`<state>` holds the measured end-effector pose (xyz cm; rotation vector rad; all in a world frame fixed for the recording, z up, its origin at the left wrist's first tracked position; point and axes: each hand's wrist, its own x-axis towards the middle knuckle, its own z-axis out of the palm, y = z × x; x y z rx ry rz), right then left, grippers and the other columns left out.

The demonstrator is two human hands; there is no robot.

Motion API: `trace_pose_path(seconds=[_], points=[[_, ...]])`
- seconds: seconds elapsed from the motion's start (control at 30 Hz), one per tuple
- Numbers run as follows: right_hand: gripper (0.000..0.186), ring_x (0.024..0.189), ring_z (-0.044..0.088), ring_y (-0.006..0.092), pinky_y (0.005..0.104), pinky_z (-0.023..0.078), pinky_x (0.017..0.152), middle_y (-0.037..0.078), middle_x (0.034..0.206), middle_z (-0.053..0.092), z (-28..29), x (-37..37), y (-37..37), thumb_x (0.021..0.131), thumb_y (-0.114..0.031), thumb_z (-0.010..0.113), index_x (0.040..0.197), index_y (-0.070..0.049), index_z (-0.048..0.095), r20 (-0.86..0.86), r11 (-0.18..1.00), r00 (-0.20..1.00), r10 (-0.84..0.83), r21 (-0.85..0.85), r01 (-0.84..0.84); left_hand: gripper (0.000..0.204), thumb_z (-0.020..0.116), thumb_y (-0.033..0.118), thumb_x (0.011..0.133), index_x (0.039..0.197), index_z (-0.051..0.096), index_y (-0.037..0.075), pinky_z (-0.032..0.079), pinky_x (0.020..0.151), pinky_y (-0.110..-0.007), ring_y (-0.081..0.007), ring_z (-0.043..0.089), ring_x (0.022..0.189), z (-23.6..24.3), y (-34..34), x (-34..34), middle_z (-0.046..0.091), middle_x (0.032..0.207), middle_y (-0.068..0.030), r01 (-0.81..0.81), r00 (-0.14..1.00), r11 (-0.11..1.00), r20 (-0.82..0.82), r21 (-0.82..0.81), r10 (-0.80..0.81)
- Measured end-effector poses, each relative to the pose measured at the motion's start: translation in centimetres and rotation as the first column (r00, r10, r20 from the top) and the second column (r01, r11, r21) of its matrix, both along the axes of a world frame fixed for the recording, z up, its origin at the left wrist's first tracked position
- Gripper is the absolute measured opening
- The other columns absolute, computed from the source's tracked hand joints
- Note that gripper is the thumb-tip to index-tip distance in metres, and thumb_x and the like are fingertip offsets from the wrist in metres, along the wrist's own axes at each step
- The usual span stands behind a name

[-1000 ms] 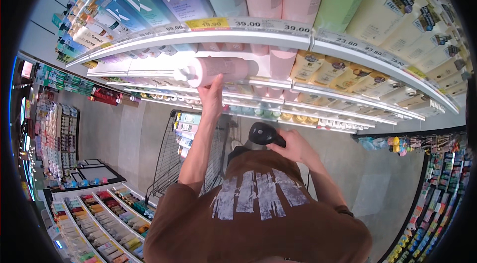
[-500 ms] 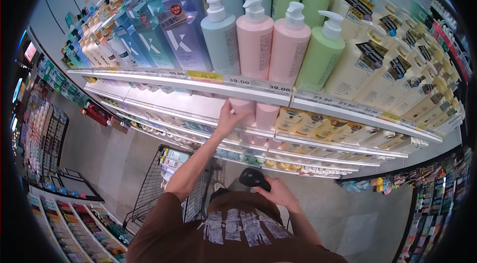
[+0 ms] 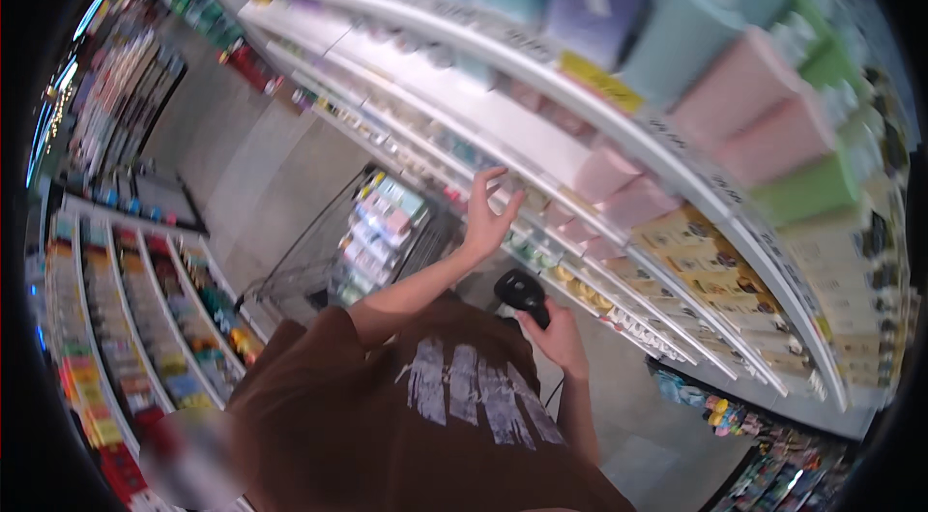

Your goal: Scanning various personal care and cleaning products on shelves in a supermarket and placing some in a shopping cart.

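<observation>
My left hand (image 3: 491, 214) is raised before the lower shelf with its fingers apart and nothing in them. Just to its right, two pink bottles (image 3: 606, 172) stand on that shelf, a small gap away from my fingers. My right hand (image 3: 561, 343) grips the handle of a black handheld scanner (image 3: 522, 290), held low in front of my body. On the upper shelf above are pink pump bottles (image 3: 739, 91), a pale blue pump bottle (image 3: 684, 24) and a purple box (image 3: 599, 0), all blurred by motion.
A wire shopping cart (image 3: 319, 236) carrying several packages (image 3: 389, 212) stands at my left, close to the shelving. The upper shelf edge (image 3: 464, 29) juts out over the lower shelves. Behind the cart is another rack (image 3: 130, 299) of packages.
My left hand has come away from the pink bottle on the lower shelf and opened. The view has turned left, bringing more of the cart into sight. My right hand still holds the scanner.
</observation>
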<state>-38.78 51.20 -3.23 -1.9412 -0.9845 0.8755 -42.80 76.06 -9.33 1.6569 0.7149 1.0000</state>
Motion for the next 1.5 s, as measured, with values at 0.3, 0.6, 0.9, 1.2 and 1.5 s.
trace_pose_path(seconds=[0.3,0.6,0.9,1.2,1.5], points=[[0.036,0.075,0.067,0.0448,0.0465,0.051,0.067,0.024,0.078,0.068,-3.2,-3.8,7.7,0.091,-0.031,0.076,0.101,0.003,0.065,-0.045,0.982,0.983,0.178,-0.058,-0.18,0.047,0.079,0.031,0.09,0.122,0.064,0.0,0.055,0.086,-0.036,-0.0202,0.066,0.1,-22.3,5.0,-22.9,0.069,0.107,-0.01,-0.293,0.905,0.648,-0.423,-0.703,-0.049],[0.045,0.084,0.066,0.0462,0.0509,0.052,0.076,0.026,0.085,0.068,-3.0,-7.6,14.8,0.092,-0.038,0.074,0.11,0.002,0.064,0.001,0.871,0.941,0.34,-0.378,-0.314,0.091,0.084,0.046,0.084,0.145,0.038,-0.004,0.056,0.083,-0.043,-0.0277,0.063,0.102,-34.8,15.7,-32.2,0.063,0.111,-0.0187,-0.49,0.842,0.364,-0.539,-0.792,-0.039],[0.04,0.084,0.067,0.0481,0.0533,0.053,0.076,0.029,0.084,0.068,-2.4,-12.8,13.2,0.092,-0.035,0.073,0.109,0.001,0.065,0.078,0.888,0.989,0.126,-0.452,-0.077,0.109,0.093,0.059,0.066,0.134,0.046,-0.013,0.053,0.103,-0.042,-0.0364,0.064,0.12,-45.7,27.5,-29.7,0.062,0.135,-0.0252,-0.63,0.749,0.482,-0.64,-0.609,0.171],[0.04,0.084,0.068,0.0479,0.0531,0.054,0.076,0.029,0.085,0.069,-1.1,-15.3,14.0,0.093,-0.037,0.072,0.108,0.0,0.065,0.128,0.87,0.991,0.051,-0.492,0.019,0.077,0.091,0.061,0.069,0.099,0.07,-0.007,0.056,0.065,-0.039,-0.0263,0.07,0.075,-46.4,28.8,-27.1,0.075,0.092,-0.0142,-0.806,0.359,0.546,-0.922,-0.229,0.143],[0.042,0.086,0.067,0.048,0.054,0.054,0.077,0.028,0.086,0.069,-2.0,-15.5,13.6,0.093,-0.039,0.071,0.107,-0.001,0.061,0.11,0.85,0.986,0.126,-0.525,-0.05,0.052,0.098,0.023,0.072,0.109,0.071,-0.002,0.055,0.06,-0.037,-0.0204,0.066,0.068,-47.0,28.4,-29.0,0.074,0.097,-0.0106,-0.489,0.833,0.238,-0.369,-0.839,0.412]])
